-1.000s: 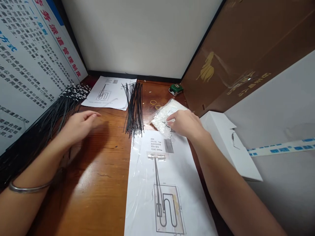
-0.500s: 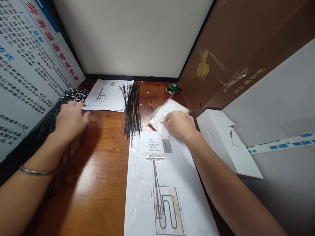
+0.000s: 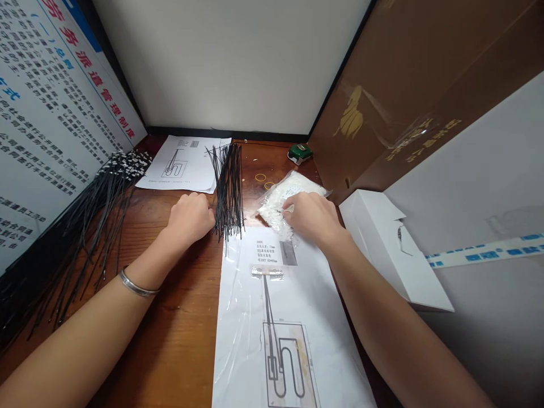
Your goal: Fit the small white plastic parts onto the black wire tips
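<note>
A loose bundle of thin black wires (image 3: 228,190) lies lengthwise on the wooden table. My left hand (image 3: 191,218) is at its left edge with fingers curled closed. Whether a wire is between the fingers is hidden. Farther right, a clear plastic bag (image 3: 293,187) full of small white pieces, which look like connector housings, lies with its mouth toward me. At that mouth is my right hand (image 3: 312,215), its fingertips pinched together among the white pieces. What they grip, if anything, cannot be made out.
Many black wires with white ends (image 3: 127,164) lie along the left panel. Printed drawing sheets (image 3: 174,170) lie at the back, and a plastic-covered drawing (image 3: 242,317) in front. A green tape measure (image 3: 300,153), yellow rubber bands (image 3: 260,177) and a white box (image 3: 378,243) are nearby.
My left hand has moved right, from the white-ended wires to the edge of the black bundle, and its fingers have closed. My right hand has stayed at the bag.
</note>
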The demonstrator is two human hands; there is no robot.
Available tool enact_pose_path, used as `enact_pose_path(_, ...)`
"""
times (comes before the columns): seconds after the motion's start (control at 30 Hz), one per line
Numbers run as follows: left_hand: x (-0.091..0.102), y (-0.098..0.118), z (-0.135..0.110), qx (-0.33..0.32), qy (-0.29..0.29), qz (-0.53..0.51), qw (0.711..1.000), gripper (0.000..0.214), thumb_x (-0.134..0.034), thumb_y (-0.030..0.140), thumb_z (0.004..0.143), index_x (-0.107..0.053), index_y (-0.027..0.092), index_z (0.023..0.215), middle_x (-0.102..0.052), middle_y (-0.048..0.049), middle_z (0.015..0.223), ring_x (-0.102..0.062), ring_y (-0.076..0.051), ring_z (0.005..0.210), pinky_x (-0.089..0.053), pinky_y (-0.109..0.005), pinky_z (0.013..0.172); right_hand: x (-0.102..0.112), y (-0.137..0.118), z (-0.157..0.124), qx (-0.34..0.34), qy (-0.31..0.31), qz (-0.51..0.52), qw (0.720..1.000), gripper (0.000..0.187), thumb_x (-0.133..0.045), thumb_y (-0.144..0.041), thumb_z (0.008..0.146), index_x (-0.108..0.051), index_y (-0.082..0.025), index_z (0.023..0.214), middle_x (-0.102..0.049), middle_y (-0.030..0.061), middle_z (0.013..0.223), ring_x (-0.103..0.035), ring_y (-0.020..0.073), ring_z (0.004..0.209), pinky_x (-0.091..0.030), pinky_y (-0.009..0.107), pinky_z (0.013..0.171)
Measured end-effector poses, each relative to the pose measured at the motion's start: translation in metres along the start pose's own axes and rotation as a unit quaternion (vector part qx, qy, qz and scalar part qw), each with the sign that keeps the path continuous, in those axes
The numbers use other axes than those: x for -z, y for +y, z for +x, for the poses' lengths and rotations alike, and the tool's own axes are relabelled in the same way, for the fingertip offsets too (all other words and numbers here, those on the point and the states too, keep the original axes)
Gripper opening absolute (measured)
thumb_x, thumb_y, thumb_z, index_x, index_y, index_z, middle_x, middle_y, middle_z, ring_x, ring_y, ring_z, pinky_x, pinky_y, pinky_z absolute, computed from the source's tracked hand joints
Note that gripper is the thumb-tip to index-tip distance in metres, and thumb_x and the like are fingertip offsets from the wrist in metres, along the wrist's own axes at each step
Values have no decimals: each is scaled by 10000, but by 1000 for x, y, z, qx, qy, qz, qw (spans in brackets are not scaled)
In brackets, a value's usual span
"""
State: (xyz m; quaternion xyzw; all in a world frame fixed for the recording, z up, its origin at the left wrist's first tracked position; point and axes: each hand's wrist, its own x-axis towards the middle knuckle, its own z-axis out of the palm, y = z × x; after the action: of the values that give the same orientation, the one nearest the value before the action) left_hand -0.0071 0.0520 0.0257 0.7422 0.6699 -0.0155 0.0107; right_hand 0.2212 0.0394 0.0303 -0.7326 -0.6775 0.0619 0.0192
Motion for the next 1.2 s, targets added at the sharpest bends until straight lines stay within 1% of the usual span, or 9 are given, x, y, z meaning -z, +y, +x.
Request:
enact_pose_path(0.13,12,10,-1,-15,-48,74,996,369,-411,178,822,-645,37,1069,-654,-233,1068,-582,-347,1045,-489,-404,798,-3,0,0,3,0,-5,1000,190,-546,-173,809,-715,-211,889,-695,90,829,-616,238,779,-325,297,576)
enact_pose_path(0.27,19,13,3,-47,-82,107,990,355,-433,190,793,-683,65,1013,-680,-220,1022,-615,-331,1004,-479,-375,786,-6,-1,0,13,7,-23,1000,192,-514,-133,806,-696,-194,818,-695,89,848,-613,231,778,-311,294,569)
enact_pose_path(0.5,32,-19,-20,-25,-101,-47,993,261,-464,348,735,-686,212,732,-715,-77,796,-642,-270,769,-444,-342,654,-3,1,1,27,-8,-39,999,192,-513,-126,796,-694,-188,796,-692,92,832,-614,231,784,-298,300,561)
enact_pose_path(0.67,41,-54,-64,-71,-248,-81,963,189,-509,289,678,-644,254,551,-674,-13,600,-602,-197,579,-385,-295,540,-3,3,1,45,-17,-27,998,215,-467,-133,828,-677,-178,810,-688,98,836,-599,226,770,-292,297,567)
enact_pose_path(0.77,40,-61,-74,-65,-310,-62,946,235,-542,379,707,-658,263,539,-677,-20,599,-609,-209,582,-380,-297,523,-4,4,1,55,-21,-23,998,232,-436,-119,834,-661,-176,823,-683,97,835,-589,223,756,-280,296,567)
enact_pose_path(0.83,37,-57,-67,-56,-258,-39,964,329,-502,474,764,-679,258,591,-695,-42,667,-628,-232,643,-406,-312,566,-2,5,1,57,-17,-18,998,224,-434,-125,837,-651,-181,835,-680,87,820,-576,216,739,-275,294,569)
enact_pose_path(0.97,25,-36,-36,-5,-66,20,998,395,-394,488,852,-687,224,839,-717,-95,902,-649,-303,851,-461,-369,698,10,7,-3,67,9,13,998,199,-448,-164,850,-644,-194,876,-665,62,746,-552,206,711,-279,292,577)
enact_pose_path(1.07,12,-18,-16,0,-29,28,999,385,-394,439,866,-653,176,977,-686,-139,1059,-638,-337,946,-479,-416,767,18,1,-12,94,18,74,993,196,-455,-211,870,-649,-209,900,-651,40,712,-556,191,695,-308,283,587)
enact_pose_path(1.2,9,-7,-13,-13,-38,45,998,323,-412,260,820,-658,132,986,-676,-178,1066,-642,-348,939,-481,-428,764,12,-14,-20,171,-62,185,966,189,-466,-246,877,-652,-220,872,-647,24,723,-556,159,661,-348,265,571)
